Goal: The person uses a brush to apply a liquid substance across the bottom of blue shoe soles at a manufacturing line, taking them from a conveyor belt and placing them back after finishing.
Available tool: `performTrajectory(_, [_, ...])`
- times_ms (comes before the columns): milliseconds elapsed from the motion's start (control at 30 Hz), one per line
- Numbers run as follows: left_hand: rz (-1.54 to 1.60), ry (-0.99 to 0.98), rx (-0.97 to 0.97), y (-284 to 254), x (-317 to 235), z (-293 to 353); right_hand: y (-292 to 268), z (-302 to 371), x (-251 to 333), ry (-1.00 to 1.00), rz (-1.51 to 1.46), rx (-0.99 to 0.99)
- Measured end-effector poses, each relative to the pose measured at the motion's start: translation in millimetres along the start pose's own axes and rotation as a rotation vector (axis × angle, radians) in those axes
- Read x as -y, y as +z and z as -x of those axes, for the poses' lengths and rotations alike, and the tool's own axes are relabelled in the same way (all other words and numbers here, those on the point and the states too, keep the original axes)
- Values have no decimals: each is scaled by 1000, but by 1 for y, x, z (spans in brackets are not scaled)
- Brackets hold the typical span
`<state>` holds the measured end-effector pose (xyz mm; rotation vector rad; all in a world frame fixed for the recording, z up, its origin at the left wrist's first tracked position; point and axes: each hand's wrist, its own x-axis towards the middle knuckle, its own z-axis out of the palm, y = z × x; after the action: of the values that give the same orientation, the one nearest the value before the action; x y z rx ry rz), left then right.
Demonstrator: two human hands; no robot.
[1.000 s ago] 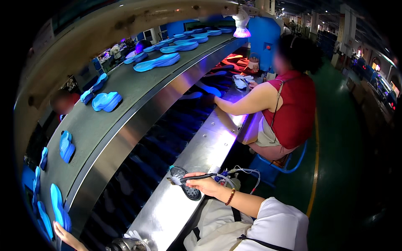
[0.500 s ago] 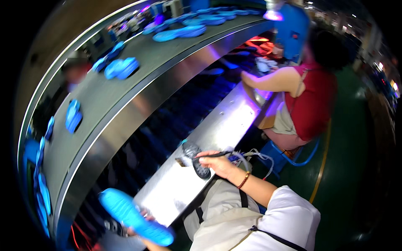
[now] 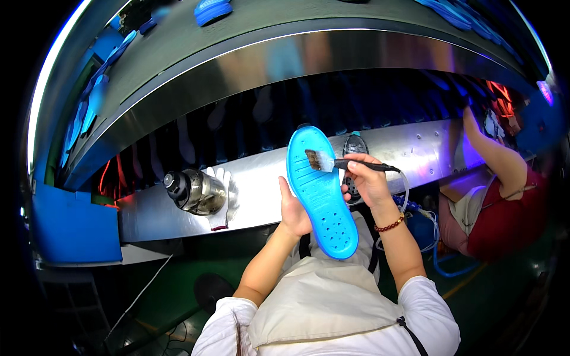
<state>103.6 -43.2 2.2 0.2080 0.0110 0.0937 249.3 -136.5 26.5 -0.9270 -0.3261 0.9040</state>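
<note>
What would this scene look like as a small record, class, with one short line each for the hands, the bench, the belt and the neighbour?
Left hand: holds the blue sole, fingertips showing past its right edge
Right hand: grips the brush, bristles over the sole's far half
Bench: metal; dark-capped jar and white glove at left, dark sole-shaped piece near the right hand
Belt: beyond the bench, carrying more blue soles
Neighbour: at right, red top, arm toward the bench
</note>
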Motion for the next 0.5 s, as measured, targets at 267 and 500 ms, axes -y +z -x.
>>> performTrajectory(267, [-52, 97, -40, -6, 7, -8, 26, -33, 13, -213, 458, 11])
performTrajectory(500, [-269, 462, -421, -7, 5, -21, 65, -8, 0, -799, 1053, 210])
